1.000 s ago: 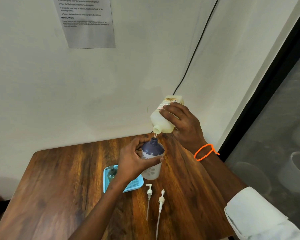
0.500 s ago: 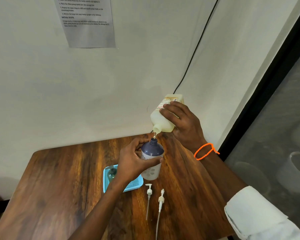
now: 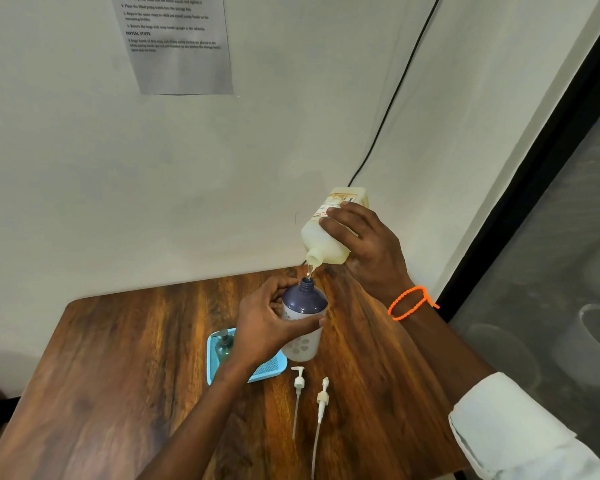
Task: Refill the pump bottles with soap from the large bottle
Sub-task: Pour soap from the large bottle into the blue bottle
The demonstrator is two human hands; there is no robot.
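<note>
Your right hand (image 3: 368, 247) grips large bottle (image 3: 329, 230), tipped neck-down over worktop's (image 3: 118, 358) far edge, thin soap stream (image 3: 310, 270) running into open pump bottle (image 3: 303, 320). Your left hand (image 3: 267, 323) wraps pump bottle, held upright, lifted just off worktop near middle. 2 pump heads (image 3: 309, 389) lie loose toward near edge. Blue tray (image 3: 271, 368) w/ green pump bottle (image 3: 223, 346) sits beside, partly hidden by left arm.
</note>
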